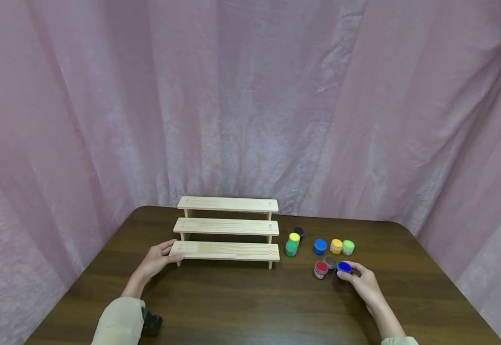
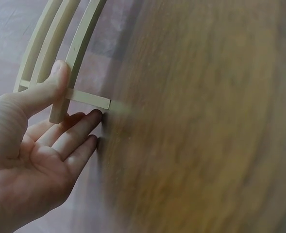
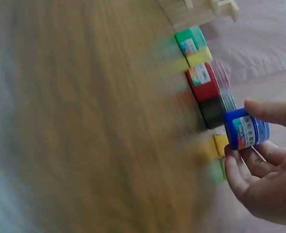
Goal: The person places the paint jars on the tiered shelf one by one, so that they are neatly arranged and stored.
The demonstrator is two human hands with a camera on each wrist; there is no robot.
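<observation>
A three-tier wooden display stand (image 1: 224, 250) stands on the table's left half. At the left end of its lowest step, my left hand (image 1: 157, 258) grips the board, the thumb (image 2: 58, 77) over it and the other fingers beneath. My right hand (image 1: 364, 282) pinches a small dark blue paint jar (image 3: 247, 128) between thumb and fingers. Just left of that jar are a brown paint jar (image 1: 330, 263) and a red paint jar (image 1: 320, 270). Behind them sit a blue jar (image 1: 320, 247), an orange-yellow jar (image 1: 336, 246) and a light green jar (image 1: 348, 247).
Close to the stand's right end, a green jar (image 1: 291, 248), a yellow jar (image 1: 294, 238) and a black jar (image 1: 299, 232) stand in a row going back. A pink curtain (image 1: 250, 105) hangs behind the brown wooden table (image 1: 241, 306). The table's far corners are rounded.
</observation>
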